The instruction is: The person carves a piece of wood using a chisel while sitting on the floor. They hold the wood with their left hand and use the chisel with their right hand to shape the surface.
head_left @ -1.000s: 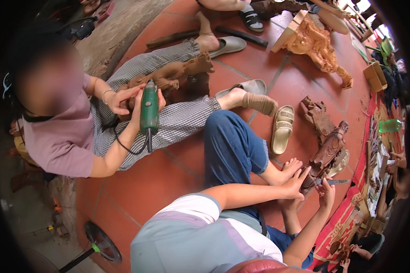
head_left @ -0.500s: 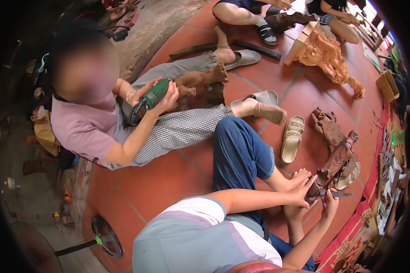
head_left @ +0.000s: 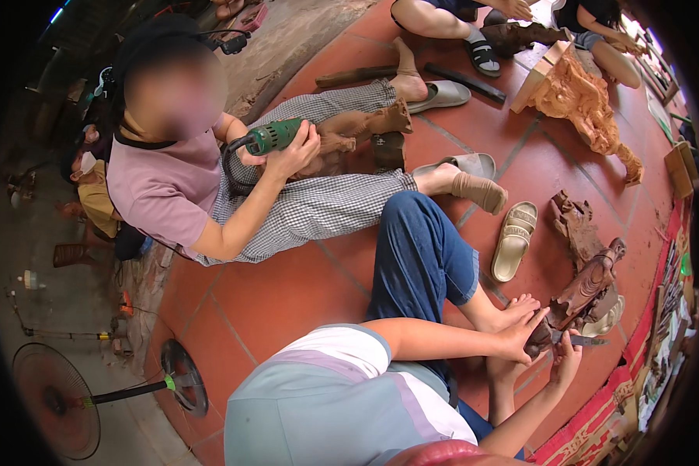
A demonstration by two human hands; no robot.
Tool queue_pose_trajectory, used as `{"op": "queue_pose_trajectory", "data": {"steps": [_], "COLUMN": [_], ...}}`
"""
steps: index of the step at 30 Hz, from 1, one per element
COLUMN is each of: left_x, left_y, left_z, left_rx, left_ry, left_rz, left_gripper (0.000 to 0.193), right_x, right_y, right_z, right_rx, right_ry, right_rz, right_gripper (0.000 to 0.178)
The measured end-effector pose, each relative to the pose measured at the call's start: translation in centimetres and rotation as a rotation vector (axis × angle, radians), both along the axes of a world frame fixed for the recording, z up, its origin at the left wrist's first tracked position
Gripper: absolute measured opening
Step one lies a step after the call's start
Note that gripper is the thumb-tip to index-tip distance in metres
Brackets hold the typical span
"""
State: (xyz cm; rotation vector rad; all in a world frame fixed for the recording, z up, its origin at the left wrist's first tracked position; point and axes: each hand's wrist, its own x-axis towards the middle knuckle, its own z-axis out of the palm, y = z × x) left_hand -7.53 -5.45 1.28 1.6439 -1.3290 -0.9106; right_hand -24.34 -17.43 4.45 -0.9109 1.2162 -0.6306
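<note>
A dark brown carved wooden figure point(head_left: 590, 283) lies tilted beside my bare feet, its lower end toward me. My left hand point(head_left: 519, 339) grips that lower end, fingers stretched along one side and thumb on the near side. In my right hand point(head_left: 565, 363) is a flat metal blade point(head_left: 590, 340), pinched close to the figure's lower end. Its working edge is hidden by the fingers and the wood. Just beyond the figure stands a rough brown wood piece point(head_left: 573, 221).
A beige sandal point(head_left: 514, 241) lies left of the figure; its pair point(head_left: 604, 318) is partly behind it. On my left a seated co-worker holds a green power tool point(head_left: 275, 137) near another carving point(head_left: 357, 128). An orange-brown carving point(head_left: 579, 101) lies farther off. A fan point(head_left: 58, 400) stands lower left.
The whole view has shifted, so most things sit farther right. Both my hands stay at the figure's lower end. The co-worker's green tool has turned to lie more level.
</note>
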Motion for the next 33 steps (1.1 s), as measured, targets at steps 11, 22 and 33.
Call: {"op": "queue_pose_trajectory", "data": {"steps": [11,22,33], "left_x": [-0.1,-0.5,1.0], "left_y": [0.2,0.3,0.1], "left_z": [-0.1,-0.7,-0.3], "left_rx": [0.001,-0.133,-0.089], "left_ry": [-0.005,-0.028,-0.071], "left_rz": [0.028,0.056,-0.048], "left_gripper": [0.135,0.143,0.125], "right_x": [-0.3,-2.3,-2.7], "right_y": [0.7,2.6,6.1], "right_z": [0.2,0.3,-1.4], "right_rx": [0.0,-0.13,-0.084], "right_ry": [0.163,0.026,-0.187], "right_rz": [-0.074,-0.211,-0.465], "right_gripper": [0.015,0.028,0.027]}}
